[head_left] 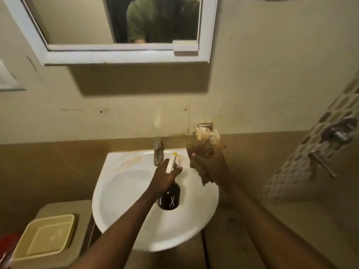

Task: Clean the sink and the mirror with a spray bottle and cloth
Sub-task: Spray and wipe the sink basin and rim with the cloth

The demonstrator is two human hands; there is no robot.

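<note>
1. Two tools are up over the sink (120,216): our left hand (165,176) is wrapped round the spray bottle (169,197), which tilts with its nozzle toward the tap (158,155).
2. Our right hand (208,164) is closed on the bunched cloth (206,140), just right of the bottle (nearer the stained back rim).
3. The mirror (77,22) hangs well above, with bare wall between.

No words, brand names or numbers can be read anywhere here. The only mark is a small white emblem of crossed, open scissors printed on the dark body of the spray bottle (169,199), which the left hand (165,178) grips by the neck above the white sink (120,214).
</note>
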